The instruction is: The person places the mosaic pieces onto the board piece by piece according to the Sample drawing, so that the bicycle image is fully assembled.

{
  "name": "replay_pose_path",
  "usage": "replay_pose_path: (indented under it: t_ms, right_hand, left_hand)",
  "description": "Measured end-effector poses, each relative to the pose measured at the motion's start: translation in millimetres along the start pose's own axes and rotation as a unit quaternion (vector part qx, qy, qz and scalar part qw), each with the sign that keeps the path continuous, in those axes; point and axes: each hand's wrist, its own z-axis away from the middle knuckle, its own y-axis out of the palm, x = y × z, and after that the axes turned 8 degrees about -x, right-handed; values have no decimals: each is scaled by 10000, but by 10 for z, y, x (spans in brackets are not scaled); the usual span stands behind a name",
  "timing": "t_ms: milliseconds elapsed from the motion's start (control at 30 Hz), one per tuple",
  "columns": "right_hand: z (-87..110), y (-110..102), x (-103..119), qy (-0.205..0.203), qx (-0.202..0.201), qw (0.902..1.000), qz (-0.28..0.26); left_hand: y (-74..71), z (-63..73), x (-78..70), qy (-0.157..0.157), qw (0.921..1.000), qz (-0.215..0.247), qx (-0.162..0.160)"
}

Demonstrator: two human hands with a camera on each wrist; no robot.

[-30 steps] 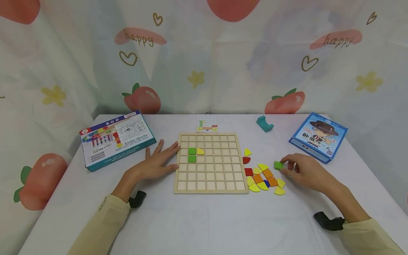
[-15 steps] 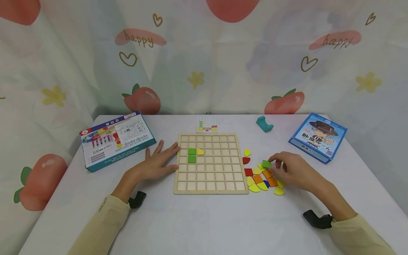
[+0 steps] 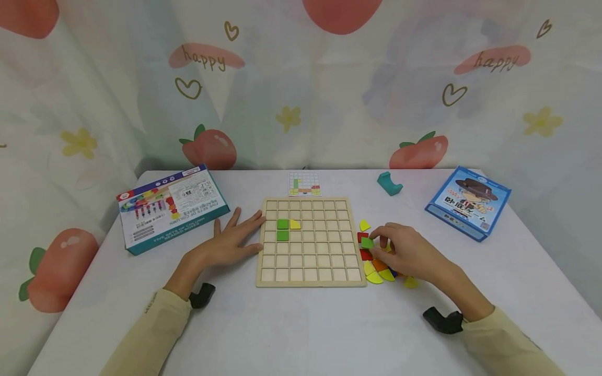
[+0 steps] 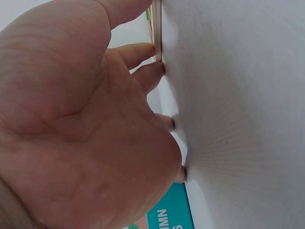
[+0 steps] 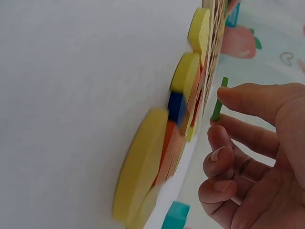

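Observation:
A wooden grid board [image 3: 311,284] lies mid-table, with two green square tiles [image 3: 282,236] and a yellow quarter-round tile [image 3: 294,224] set in its cells. My left hand [image 3: 230,244] rests spread at the board's left edge, thumb and fingertips right at the frame; the left wrist view shows its palm [image 4: 90,129]. Between thumb and forefinger my right hand [image 3: 409,249] pinches a green square tile [image 5: 220,99], held above the loose pieces by the board's right edge. The other fingers of that hand curl inward.
Yellow, red, orange and blue tiles lie right of the board, like a yellow one [image 3: 374,278]. A pattern card [image 3: 304,184] sits behind it. Also here are a teal arch block [image 3: 390,184], a blue box [image 3: 467,203] and a bead box [image 3: 173,209].
My right hand has carried the green tile leftward, from the far side of the loose tiles to close by the board's right edge. The left hand stays where it was.

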Motion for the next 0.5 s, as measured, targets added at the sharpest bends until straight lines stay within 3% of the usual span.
replay_pose_path:
  t_ms: [500]
  right_hand:
    - [-171, 223, 404, -571, -86, 9983, 0]
  left_hand:
    - [5, -4, -7, -53, 10000, -8, 34]
